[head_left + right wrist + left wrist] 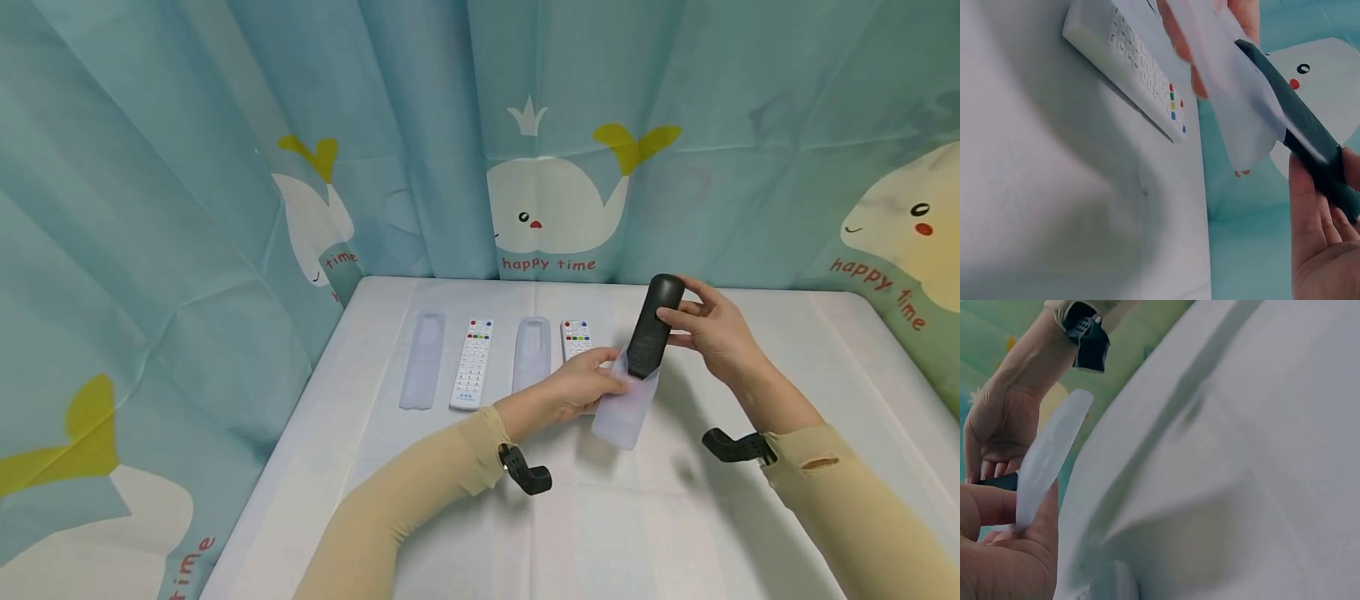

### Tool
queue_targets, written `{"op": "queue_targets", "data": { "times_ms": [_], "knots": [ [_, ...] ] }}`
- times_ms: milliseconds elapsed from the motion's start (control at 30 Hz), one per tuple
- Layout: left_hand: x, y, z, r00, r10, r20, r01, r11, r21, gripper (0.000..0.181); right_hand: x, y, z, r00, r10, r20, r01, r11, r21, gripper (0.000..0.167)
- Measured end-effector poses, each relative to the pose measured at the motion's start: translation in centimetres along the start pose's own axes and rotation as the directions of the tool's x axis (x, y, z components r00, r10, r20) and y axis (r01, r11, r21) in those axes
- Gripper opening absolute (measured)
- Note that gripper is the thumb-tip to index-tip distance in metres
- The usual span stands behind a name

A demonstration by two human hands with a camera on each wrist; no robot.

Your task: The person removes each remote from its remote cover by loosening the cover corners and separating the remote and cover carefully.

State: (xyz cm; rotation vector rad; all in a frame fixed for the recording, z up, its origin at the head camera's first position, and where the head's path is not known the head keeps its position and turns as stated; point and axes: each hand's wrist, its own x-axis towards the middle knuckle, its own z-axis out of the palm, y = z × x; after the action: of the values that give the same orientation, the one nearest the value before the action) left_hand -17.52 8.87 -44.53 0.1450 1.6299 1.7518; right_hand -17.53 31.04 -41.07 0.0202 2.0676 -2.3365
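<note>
A black remote control (pixel 654 321) is held up over the right part of the table by my right hand (pixel 716 333), thumb on one face and fingers behind. Its lower end sits at the mouth of a translucent remote cover (pixel 624 417), slightly inside or against it. My left hand (pixel 573 385) pinches that cover near its opening, between thumb and fingers. In the right wrist view the black remote (pixel 1304 112) slants into the milky cover (pixel 1229 87). The left wrist view shows the cover (pixel 1054 450) between thumb and fingers, most of the remote hidden behind it.
On the white table (pixel 637 533) lie a translucent cover (pixel 422 362), a white remote (pixel 472 367), another translucent cover (pixel 532 350) and a second white remote (pixel 576 335), partly behind my left hand. A blue whale-print curtain (pixel 420 167) hangs along the table's back and left edges.
</note>
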Motion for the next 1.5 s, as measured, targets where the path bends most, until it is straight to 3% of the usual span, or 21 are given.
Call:
{"op": "queue_targets", "data": {
  "times_ms": [367,1200,1333,1500],
  "knots": [
    [-0.3,-0.1,0.0,1.000,0.011,0.000,-0.011,0.999,-0.045,0.051,0.3,-0.1,0.2,0.999,-0.005,-0.037,0.006,0.999,0.037,0.093],
    [-0.8,-0.4,-0.2,0.999,0.020,-0.033,-0.020,1.000,-0.023,0.051,0.8,-0.4,0.4,0.998,0.010,-0.065,-0.009,1.000,0.021,0.092],
    [-0.9,-0.6,-0.3,0.999,0.015,-0.028,-0.015,1.000,0.021,0.050,1.0,-0.7,-0.6,0.991,-0.022,-0.134,0.021,1.000,-0.015,0.088],
    [-1.4,-0.7,-0.2,1.000,-0.012,0.015,0.011,0.994,0.108,0.052,0.6,-1.4,-3.1,0.952,-0.085,-0.294,0.093,0.996,0.013,0.081]
  ]
}}
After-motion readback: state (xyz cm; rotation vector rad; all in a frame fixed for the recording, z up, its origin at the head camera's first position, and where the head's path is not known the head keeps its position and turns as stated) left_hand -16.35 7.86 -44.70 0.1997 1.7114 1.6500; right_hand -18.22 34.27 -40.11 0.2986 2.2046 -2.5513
